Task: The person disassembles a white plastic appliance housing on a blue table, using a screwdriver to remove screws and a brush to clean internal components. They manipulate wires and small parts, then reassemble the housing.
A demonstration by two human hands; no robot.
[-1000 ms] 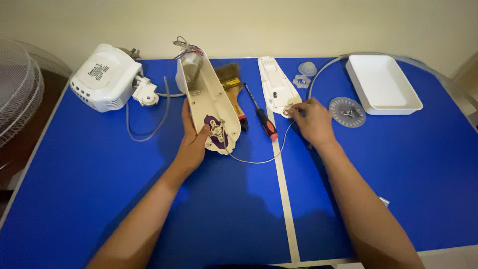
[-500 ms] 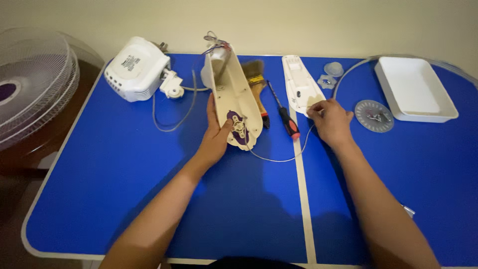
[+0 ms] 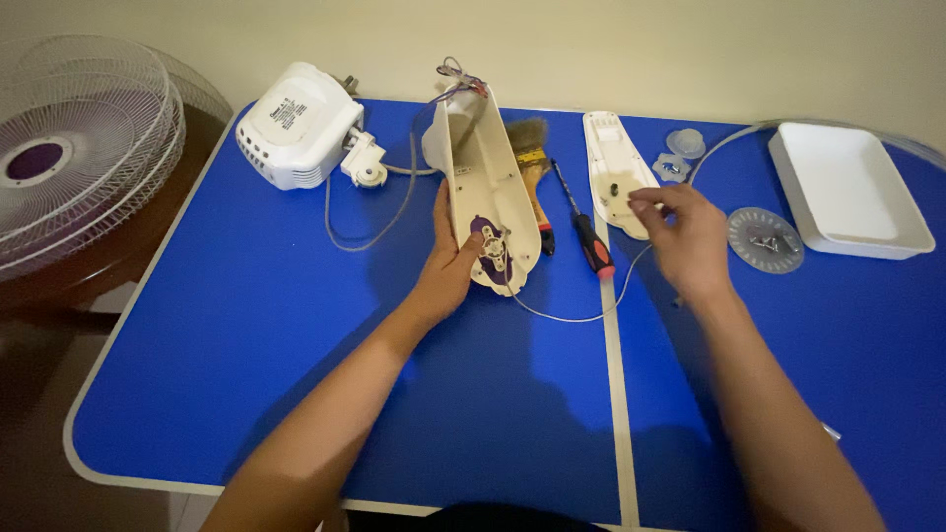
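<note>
My left hand (image 3: 448,266) grips the near end of a long cream fan housing shell (image 3: 483,163), lying open side up on the blue table (image 3: 246,345). A purple part (image 3: 490,241) sits inside the shell by my thumb. My right hand (image 3: 690,236) hovers over the lower end of a white cover plate (image 3: 611,158), thumb and forefinger pinched together. Whether anything small is between them cannot be seen. A thin grey wire (image 3: 562,317) runs from the shell toward my right hand.
A red-handled screwdriver (image 3: 593,246) and a paintbrush (image 3: 527,138) lie between shell and cover plate. Back left sits a white motor unit (image 3: 296,123). A fan grille (image 3: 79,148) stands off the table's left. A white tray (image 3: 847,187), a clear disc (image 3: 764,241) and clear plastic caps (image 3: 685,143) are on the right.
My right hand has lifted a little off the cover plate's lower end and pinched its fingers. My left hand stays on the shell. The view has shifted, showing more of the fan grille.
</note>
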